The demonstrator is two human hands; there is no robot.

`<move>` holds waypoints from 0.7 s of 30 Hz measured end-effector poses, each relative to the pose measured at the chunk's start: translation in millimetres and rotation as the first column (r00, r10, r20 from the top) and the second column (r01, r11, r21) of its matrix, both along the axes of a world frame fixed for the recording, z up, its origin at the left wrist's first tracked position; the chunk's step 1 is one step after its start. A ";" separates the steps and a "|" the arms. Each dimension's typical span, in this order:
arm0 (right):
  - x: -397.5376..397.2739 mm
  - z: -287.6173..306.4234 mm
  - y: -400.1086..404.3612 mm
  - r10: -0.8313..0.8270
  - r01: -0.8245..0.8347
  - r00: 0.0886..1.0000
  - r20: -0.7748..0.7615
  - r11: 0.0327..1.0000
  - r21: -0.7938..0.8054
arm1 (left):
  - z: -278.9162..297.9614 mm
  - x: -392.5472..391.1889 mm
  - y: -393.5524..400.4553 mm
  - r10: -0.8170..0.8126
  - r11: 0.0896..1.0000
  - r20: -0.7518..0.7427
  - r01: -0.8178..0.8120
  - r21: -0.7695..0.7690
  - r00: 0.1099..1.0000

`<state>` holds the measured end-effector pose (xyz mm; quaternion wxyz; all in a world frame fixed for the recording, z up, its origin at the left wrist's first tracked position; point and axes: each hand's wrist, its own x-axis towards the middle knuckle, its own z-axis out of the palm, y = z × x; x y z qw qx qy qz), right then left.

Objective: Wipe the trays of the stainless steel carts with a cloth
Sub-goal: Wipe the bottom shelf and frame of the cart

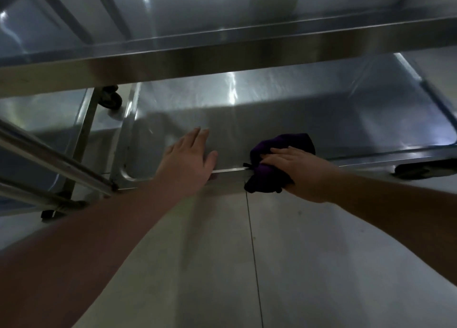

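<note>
Lower tray (pixel 284 115) wipe under way, person bent in below the upper tray (pixel 222 55). Right hand (pixel 296 172) lies on a purple cloth (pixel 279 159), fingers fairly straight over the top, thumb side hidden, so press or grip underneath: cannot tell for sure. Cloth sits bunched on the near rim of the lower tray, part inside the basin, part hanging over the outer edge. Left hand (pixel 190 154) is flat and relaxed, fingers straight, palm braced over the same rim just beside the cloth, holding nothing.

Step, as I judge it: near edge and front strip being wiped; the far floor of the tray looks not yet reached. Next move probably calls for a push away from the rim across the floor, with steady down pressure, left hand staying as brace.

Trays: brushed steel, shallow pans with rounded corners and a raised lip, streaky glare. Cloth: soft, crumpled, matte. Floor (pixel 247 253): smooth pale tiles, thin dark joint. Caster (pixel 111 100) dark, behind the left post. Second cart frame at left, tubular rails.
</note>
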<state>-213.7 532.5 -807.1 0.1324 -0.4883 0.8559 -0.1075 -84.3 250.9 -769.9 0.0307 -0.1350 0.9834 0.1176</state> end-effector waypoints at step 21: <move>33.8 92.6 28.3 -0.221 0.122 0.961 0.168 0.880 0.458 | 46.9 77.4 84.3 -0.107 0.994 0.366 0.101 0.036 0.924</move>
